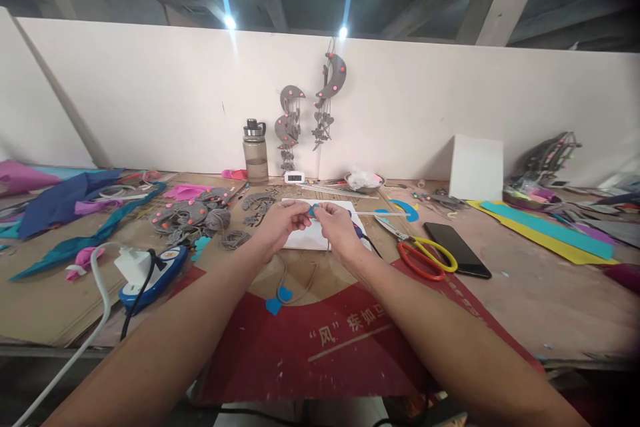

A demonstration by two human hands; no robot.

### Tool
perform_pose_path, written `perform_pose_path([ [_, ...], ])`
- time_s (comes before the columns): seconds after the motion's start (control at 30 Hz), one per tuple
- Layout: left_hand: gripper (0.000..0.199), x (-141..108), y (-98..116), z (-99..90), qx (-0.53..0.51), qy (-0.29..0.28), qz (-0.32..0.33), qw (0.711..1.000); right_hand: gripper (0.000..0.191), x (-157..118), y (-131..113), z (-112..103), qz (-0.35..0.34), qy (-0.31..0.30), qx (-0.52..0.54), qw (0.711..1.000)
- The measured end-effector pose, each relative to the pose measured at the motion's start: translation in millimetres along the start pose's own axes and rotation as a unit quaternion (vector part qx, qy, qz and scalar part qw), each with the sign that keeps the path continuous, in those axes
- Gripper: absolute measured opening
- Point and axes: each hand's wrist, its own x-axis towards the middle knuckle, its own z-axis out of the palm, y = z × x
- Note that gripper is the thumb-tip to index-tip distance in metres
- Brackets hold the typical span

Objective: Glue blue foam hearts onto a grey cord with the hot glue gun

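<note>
Over a white sheet (306,237) my two hands meet with their fingertips close together. A small blue piece (313,210) is pinched between them. My left hand (287,223) holds it from the left, fingers closed. My right hand (337,227) has its fingers closed on the piece's right side. Grey cord (284,273) hangs below the hands and loops on the board near blue heart-shaped pieces (274,306). A blue-handled tool (358,231) with a black cable lies beside my right hand, partly hidden.
Scissors (420,257) and a black phone (457,250) lie to the right. At the left are grey yarn pieces (193,217) and a blue power strip (155,280). A bottle (256,153) stands at the back; grey moon ornaments (334,77) hang on the white wall.
</note>
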Motion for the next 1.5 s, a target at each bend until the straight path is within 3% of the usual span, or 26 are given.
perform_pose_path([
  [0.1, 0.026, 1.5, 1.4, -1.8, -0.033, -0.031, -0.002, 0.999, 0.020, -0.2, -2.7, -0.8, 0.013, -0.011, 0.047, 0.999],
  [0.23, 0.034, 1.0, 4.1, 0.0, -0.052, -0.030, -0.008, 0.998, 0.024, -1.7, -6.2, -2.1, 0.019, -0.013, 0.076, 0.997],
  [0.43, 0.029, -0.8, 3.2, 4.0, 0.009, -0.011, 0.031, 0.999, 0.023, -1.3, -4.2, -1.8, -0.020, -0.009, 0.067, 0.997],
  [0.8, 0.020, -5.8, 8.5, 6.2, 0.176, 0.042, 0.124, 0.976, 0.021, 3.1, 4.3, -3.4, -0.072, -0.004, -0.011, 0.997],
  [1.0, 0.017, -7.2, 13.2, 7.0, 0.193, 0.039, 0.127, 0.972, 0.022, -0.8, 4.1, -4.5, -0.116, -0.008, -0.058, 0.992],
  [1.2, 0.018, -4.6, 12.3, 8.2, 0.225, 0.065, 0.144, 0.962, 0.024, 0.7, 5.0, -9.6, -0.201, 0.058, -0.144, 0.967],
  [1.33, 0.016, -4.0, 11.5, 8.5, 0.216, 0.041, 0.157, 0.963, 0.021, 2.2, 3.5, -12.6, -0.209, 0.061, -0.139, 0.966],
  [1.5, 0.017, -4.6, 12.3, 7.2, 0.240, 0.069, 0.148, 0.957, 0.020, 0.1, -1.0, -13.0, -0.216, 0.050, -0.156, 0.962],
])
